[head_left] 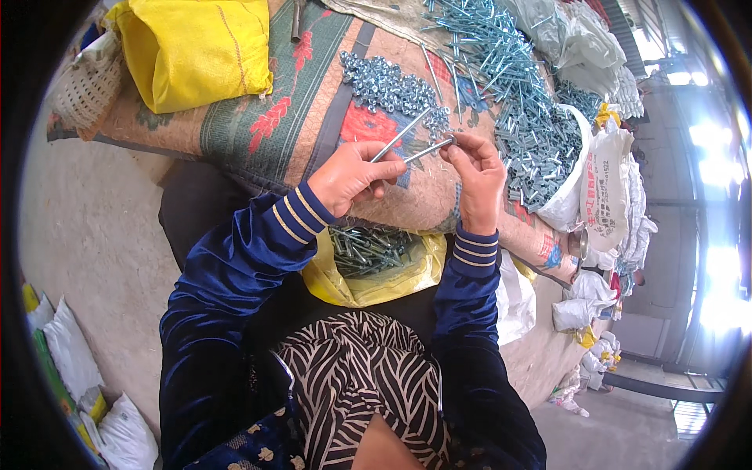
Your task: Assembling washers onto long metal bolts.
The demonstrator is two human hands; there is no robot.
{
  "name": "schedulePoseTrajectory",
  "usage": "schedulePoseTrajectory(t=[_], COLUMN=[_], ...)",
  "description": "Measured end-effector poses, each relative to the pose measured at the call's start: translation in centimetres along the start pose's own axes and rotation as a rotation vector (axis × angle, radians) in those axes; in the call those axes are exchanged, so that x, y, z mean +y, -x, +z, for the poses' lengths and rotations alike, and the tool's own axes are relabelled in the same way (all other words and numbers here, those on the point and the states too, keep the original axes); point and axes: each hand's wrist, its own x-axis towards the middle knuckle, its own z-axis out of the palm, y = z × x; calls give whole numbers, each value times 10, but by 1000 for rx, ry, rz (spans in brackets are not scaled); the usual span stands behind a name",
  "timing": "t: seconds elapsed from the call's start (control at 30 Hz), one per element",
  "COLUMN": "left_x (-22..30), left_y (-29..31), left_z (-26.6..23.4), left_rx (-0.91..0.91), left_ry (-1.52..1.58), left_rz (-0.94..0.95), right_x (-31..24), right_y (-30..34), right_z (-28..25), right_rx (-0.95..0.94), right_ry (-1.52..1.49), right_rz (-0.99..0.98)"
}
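Note:
My left hand is closed around two long, thin metal rods, probably bolts. One rod points up and away; the other rod reaches across to my right hand. There my thumb and fingers pinch its far end, where a small dark piece shows, too small to name. Just beyond the hands lies a heap of small silvery nuts on a patterned quilt. Below them, an open yellow sack at my lap holds many metal bolts.
A large pile of long bluish rods covers the far right of the quilt. Nearer, a white sack spills short metal sleeves. A yellow bag stands far left. White sacks lie on the floor at left.

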Motion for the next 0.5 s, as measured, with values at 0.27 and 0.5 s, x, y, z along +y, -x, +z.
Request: schedulePoseTrajectory(t=[0.27,0.5], left_x=[5,5], left_y=[-6,-2], left_z=[3,0], left_rx=[-9,40], left_ry=[93,15], left_rz=[94,102], right_x=[6,78], right_y=[-17,-27], right_z=[5,-7], right_rx=[99,149], right_ry=[265,1363], right_rz=[-351,-590])
